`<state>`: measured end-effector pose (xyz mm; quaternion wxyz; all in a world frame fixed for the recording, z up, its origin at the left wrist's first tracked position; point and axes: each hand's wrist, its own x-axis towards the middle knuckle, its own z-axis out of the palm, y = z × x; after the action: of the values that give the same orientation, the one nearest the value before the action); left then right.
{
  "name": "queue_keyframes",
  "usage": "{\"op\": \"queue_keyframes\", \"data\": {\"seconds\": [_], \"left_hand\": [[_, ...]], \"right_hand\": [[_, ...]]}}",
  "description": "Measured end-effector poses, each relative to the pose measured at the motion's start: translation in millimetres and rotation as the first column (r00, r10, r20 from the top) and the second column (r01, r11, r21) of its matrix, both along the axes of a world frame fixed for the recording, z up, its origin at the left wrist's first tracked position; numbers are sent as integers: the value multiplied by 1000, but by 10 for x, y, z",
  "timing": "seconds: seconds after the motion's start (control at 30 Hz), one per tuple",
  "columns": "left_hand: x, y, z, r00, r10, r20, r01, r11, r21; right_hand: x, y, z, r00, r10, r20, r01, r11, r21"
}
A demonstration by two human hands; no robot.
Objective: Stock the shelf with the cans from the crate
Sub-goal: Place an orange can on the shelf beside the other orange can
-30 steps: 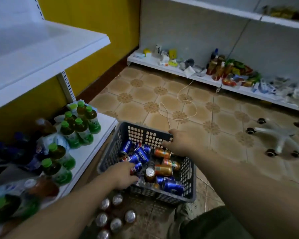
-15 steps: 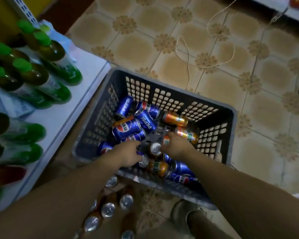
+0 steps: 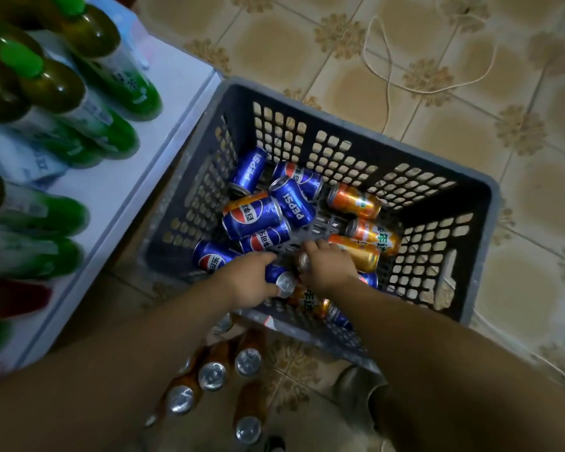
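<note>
A dark grey slatted crate [image 3: 477, 203] sits on the tiled floor beside a low white shelf [image 3: 163, 102]. Several blue Pepsi cans [image 3: 252, 216] and orange cans [image 3: 354, 201] lie loose inside it. Both my hands are down in the crate's near part. My left hand [image 3: 245, 280] grips a blue can [image 3: 282, 282] whose silver top faces me. My right hand [image 3: 328, 267] curls around an orange can [image 3: 356, 254] lying on its side. A few more cans lie partly hidden under my wrists.
Green-capped bottles [image 3: 88, 102] stand in rows on the white shelf at left. Several upright cans [image 3: 212, 375] with silver tops stand on the floor below my forearms. A white cord [image 3: 388, 79] loops over the tiles beyond the crate.
My view has dropped and closed in on the crate. My right hand left the crate's far rim and went inside; both hands now hold cans near the front.
</note>
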<state>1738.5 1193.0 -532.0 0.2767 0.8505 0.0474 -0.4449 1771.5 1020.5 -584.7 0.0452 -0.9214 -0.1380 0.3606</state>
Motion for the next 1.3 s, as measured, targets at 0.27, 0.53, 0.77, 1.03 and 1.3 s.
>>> {"op": "queue_keyframes", "data": {"seconds": [0.27, 0.53, 0.77, 1.03, 1.3], "left_hand": [[-307, 104, 1288, 954, 238, 181, -187, 948, -259], [-1077, 564, 3234, 696, 591, 409, -307, 759, -575], [-2106, 1227, 4328, 468, 851, 237, -342, 422, -840], [-3280, 2181, 4818, 175, 900, 399, -479, 431, -765], [-4029, 3191, 4899, 254, 575, 778, -854, 510, -98]], "right_hand": [[-295, 84, 2016, 867, -499, -12, 403, 685, 608], [-869, 684, 4103, 844, -499, -199, 329, 189, 925], [-1550, 1523, 5247, 982, -156, -105, 137, 217, 967], [-2386, 2803, 5719, 998, 2, 59, -57, 261, 964], [-2812, 3915, 5886, 966, 140, 217, -249, 281, 927]]}}
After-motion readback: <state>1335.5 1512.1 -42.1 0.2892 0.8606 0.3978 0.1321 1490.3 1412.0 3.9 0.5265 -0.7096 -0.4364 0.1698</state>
